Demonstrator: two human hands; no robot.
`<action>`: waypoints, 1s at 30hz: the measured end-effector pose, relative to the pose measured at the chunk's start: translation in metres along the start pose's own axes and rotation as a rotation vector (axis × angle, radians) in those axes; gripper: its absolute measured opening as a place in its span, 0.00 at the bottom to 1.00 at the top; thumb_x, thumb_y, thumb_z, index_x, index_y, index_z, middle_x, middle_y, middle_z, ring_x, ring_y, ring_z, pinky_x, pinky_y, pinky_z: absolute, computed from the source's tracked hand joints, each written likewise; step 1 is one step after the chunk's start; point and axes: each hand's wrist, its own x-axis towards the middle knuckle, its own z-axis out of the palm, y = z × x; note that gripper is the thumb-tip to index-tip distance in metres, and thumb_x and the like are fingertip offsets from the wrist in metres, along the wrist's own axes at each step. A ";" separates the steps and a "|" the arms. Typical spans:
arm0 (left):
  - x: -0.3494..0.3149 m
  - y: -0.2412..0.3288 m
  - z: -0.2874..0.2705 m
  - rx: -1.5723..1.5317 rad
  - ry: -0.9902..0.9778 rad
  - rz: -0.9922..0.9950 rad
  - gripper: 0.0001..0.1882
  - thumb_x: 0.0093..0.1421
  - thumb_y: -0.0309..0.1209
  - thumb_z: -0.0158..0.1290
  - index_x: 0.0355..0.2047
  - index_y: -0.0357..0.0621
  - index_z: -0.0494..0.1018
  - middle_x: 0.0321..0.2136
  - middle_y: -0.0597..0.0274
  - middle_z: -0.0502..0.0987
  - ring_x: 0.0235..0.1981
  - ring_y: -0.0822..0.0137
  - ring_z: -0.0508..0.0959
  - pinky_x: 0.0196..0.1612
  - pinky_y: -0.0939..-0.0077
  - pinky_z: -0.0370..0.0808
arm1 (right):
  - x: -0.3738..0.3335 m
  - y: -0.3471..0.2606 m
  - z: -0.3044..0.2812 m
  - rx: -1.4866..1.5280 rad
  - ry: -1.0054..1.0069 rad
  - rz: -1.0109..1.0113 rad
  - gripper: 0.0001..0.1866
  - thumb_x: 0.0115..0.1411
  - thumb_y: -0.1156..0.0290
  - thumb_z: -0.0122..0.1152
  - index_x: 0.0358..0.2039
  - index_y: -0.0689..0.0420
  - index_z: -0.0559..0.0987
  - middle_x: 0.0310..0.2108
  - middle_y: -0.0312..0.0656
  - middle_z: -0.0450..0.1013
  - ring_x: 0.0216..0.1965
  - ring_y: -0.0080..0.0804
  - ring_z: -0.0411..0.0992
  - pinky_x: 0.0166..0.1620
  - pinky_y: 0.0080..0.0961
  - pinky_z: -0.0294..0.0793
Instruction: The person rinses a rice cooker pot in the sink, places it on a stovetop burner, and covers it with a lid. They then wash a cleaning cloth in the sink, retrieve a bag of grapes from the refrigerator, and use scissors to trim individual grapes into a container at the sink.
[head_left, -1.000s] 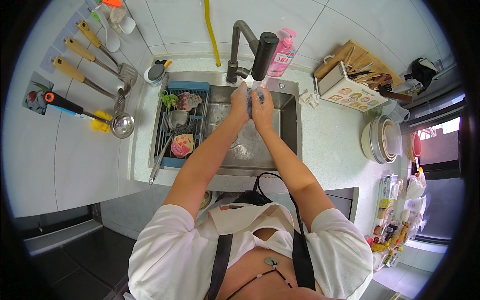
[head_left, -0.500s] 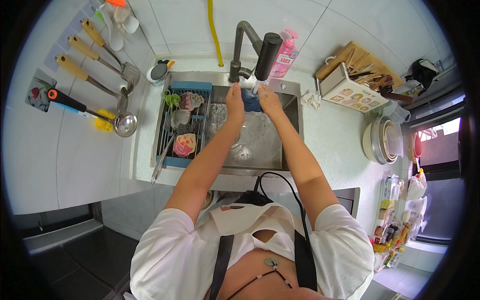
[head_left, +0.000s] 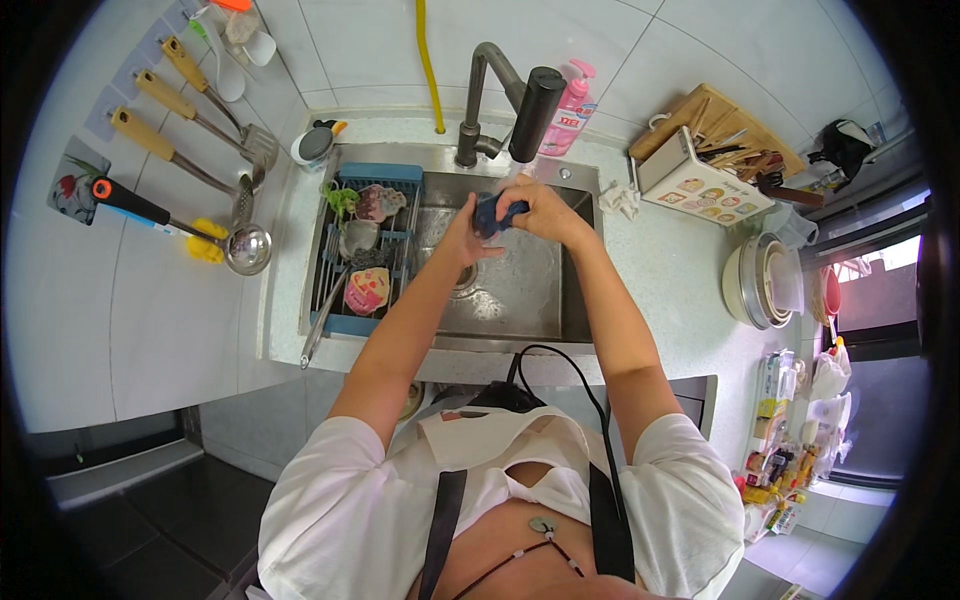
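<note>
Over the sink a dark blue cloth (head_left: 487, 219) is bunched between my hands, just below the faucet's black spout. My right hand (head_left: 546, 212) is closed on its right side, fingers curled. Against the cloth's left side my left hand (head_left: 463, 238) is cupped, its thumb stretched out toward the right. Some of the left fingers are hidden by the cloth. The faucet (head_left: 538, 112) runs, and water falls near the right fingers. The steel sink (head_left: 530, 290) is wet around its drain.
A blue drying rack (head_left: 368, 325) with dishes, greens and a long-handled utensil fills the sink's left side. Behind the faucet stands a pink pump bottle (head_left: 568, 112). At right are a utensil holder (head_left: 705, 185), a crumpled white cloth (head_left: 620, 199) and stacked bowls (head_left: 755, 282). Ladles hang at left.
The blue cloth, spread between both hands before, is now bunched and slightly to the left. My right hand has turned and curled over it; my left hand has dropped lower with its thumb out.
</note>
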 end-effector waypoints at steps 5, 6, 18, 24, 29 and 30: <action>0.008 0.003 0.004 -0.141 -0.150 0.085 0.20 0.57 0.45 0.42 0.42 0.43 0.65 0.37 0.58 0.71 0.39 0.62 0.72 0.47 0.61 0.68 | -0.010 0.016 -0.002 0.090 -0.006 -0.160 0.13 0.34 0.86 0.51 0.23 0.57 0.73 0.41 0.41 0.65 0.42 0.34 0.65 0.46 0.23 0.63; 0.014 0.002 0.003 -0.147 -0.160 0.129 0.19 0.57 0.43 0.42 0.42 0.43 0.65 0.36 0.58 0.72 0.38 0.62 0.73 0.46 0.63 0.69 | -0.015 0.029 -0.001 0.238 0.071 -0.072 0.15 0.36 0.85 0.51 0.28 0.56 0.73 0.43 0.41 0.64 0.44 0.34 0.64 0.46 0.24 0.62; 0.024 -0.003 0.009 -0.154 -0.131 0.471 0.09 0.55 0.32 0.45 0.37 0.47 0.65 0.38 0.59 0.70 0.39 0.60 0.71 0.44 0.58 0.67 | -0.023 0.065 0.043 1.129 0.401 0.691 0.30 0.50 0.50 0.57 0.49 0.49 0.62 0.44 0.39 0.64 0.38 0.32 0.70 0.33 0.34 0.74; 0.000 0.006 0.005 -0.226 -0.141 0.107 0.15 0.55 0.35 0.42 0.42 0.47 0.63 0.42 0.58 0.68 0.44 0.56 0.69 0.44 0.48 0.64 | -0.002 0.049 0.031 0.895 0.603 0.582 0.15 0.45 0.70 0.59 0.35 0.54 0.70 0.26 0.34 0.68 0.24 0.20 0.66 0.23 0.16 0.65; 0.020 -0.008 -0.001 -0.025 -0.123 0.186 0.20 0.55 0.39 0.40 0.47 0.47 0.60 0.47 0.56 0.64 0.48 0.53 0.66 0.46 0.42 0.60 | 0.011 0.038 0.033 0.941 0.563 0.411 0.14 0.44 0.75 0.55 0.35 0.55 0.71 0.27 0.35 0.68 0.27 0.22 0.66 0.30 0.15 0.66; 0.018 -0.008 0.001 -0.006 -0.116 0.203 0.20 0.55 0.39 0.40 0.48 0.47 0.59 0.47 0.55 0.63 0.48 0.53 0.66 0.46 0.43 0.60 | 0.010 0.038 0.033 0.957 0.572 0.418 0.14 0.45 0.76 0.55 0.36 0.55 0.72 0.28 0.36 0.68 0.28 0.22 0.66 0.30 0.15 0.67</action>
